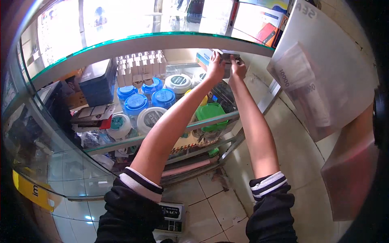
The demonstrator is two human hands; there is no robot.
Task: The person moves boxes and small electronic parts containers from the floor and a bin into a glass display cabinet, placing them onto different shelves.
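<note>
My left hand (216, 68) and my right hand (238, 67) reach into a glass display cabinet (152, 42), under its green-edged top shelf. Between them they grip a small grey box (227, 67), whose far side is hidden. Directly behind it stands a light blue and white box (203, 57). Below my left wrist, round tubs with blue lids (163, 96) and white lids (178, 82) crowd the glass shelf. A green-lidded container (210, 113) sits between my forearms near the shelf's front edge, beside a flat black box (223, 95).
White hanging packets (141, 65) stand in rows left of the tubs, next to a dark stack of boxes (96, 82). On the right, a translucent panel (331, 60) with banknotes (304, 82) showing juts out near my right arm. A black-and-white package (171, 217) lies on the tiled floor (212, 200).
</note>
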